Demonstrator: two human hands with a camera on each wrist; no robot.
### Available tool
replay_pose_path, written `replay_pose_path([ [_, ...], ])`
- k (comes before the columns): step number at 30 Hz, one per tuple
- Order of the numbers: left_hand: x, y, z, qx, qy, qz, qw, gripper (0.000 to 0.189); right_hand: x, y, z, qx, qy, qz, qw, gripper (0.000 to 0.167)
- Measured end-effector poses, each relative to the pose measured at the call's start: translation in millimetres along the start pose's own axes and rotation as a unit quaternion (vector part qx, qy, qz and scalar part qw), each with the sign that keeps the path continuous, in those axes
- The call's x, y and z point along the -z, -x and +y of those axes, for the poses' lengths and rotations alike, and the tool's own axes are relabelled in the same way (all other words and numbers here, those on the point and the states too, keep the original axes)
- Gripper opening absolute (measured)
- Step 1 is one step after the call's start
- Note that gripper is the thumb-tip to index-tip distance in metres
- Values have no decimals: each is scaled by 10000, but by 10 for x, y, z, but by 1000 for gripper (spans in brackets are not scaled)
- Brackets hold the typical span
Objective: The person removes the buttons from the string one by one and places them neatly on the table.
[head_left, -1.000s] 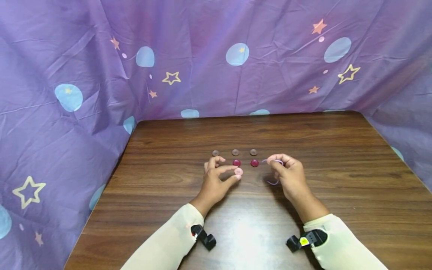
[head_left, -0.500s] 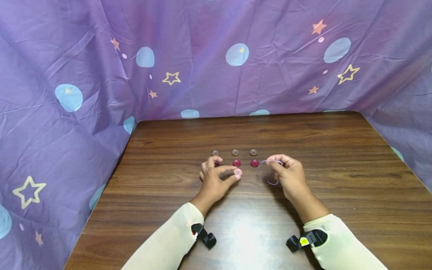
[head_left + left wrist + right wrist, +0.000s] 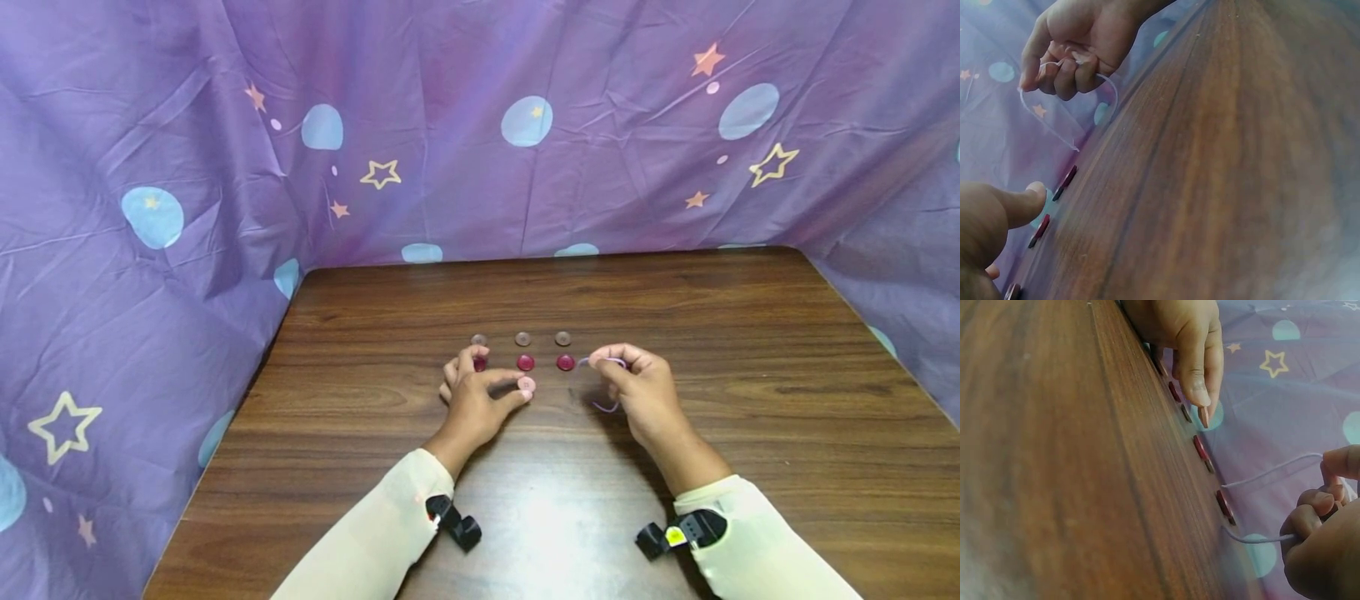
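Between thumb and index finger, my left hand pinches a pink button with its face tilted up; the right wrist view shows this button edge-on, off the table. A thin light purple string is held in my right hand, pinched by thumb and index finger. One end of it points left toward the buttons, and the other loops out below the hand. String and pink button are apart. Red buttons lie in a row just beyond the pink one, the leftmost partly hidden by my left fingers.
Behind the red row lie three brown buttons. Everything rests on a brown wood-grain table. A purple curtain with stars and blue spots hangs along the back and both sides.
My left hand has shifted slightly left and nearer with the pink button, and its other fingers have spread left, uncovering part of the leftmost red button. The right hand has barely moved.
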State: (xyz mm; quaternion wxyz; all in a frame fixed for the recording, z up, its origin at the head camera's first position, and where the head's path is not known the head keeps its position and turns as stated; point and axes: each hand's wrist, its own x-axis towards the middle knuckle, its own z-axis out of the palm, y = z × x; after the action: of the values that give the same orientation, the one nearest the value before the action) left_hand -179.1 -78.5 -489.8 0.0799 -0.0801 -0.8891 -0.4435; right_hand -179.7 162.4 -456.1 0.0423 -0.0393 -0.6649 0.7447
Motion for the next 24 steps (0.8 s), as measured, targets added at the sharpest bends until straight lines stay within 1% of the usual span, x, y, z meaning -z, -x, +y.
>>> replay_pose_path([
  [3,7,2,7,55,-19,-23,10000,27,-5,-1,2,-19,45,-5,10000,21],
  [7,2,-4,4,120,-148,-29,9998,27,-6,-4,2,-57,87,-19,9999,31],
  [9,-5,-10,-1,136,-219,-41,9997,27,-6,-5,3,-72,109,-16,9999,33],
  [16,-18,-22,5,124,-353,-74,9993,27,-3,-8,6,-99,127,1,9999,34],
  [24,-28,-25,10,187,-422,-116,9989,27,-1,-8,11,-109,69,-47,9999,35],
])
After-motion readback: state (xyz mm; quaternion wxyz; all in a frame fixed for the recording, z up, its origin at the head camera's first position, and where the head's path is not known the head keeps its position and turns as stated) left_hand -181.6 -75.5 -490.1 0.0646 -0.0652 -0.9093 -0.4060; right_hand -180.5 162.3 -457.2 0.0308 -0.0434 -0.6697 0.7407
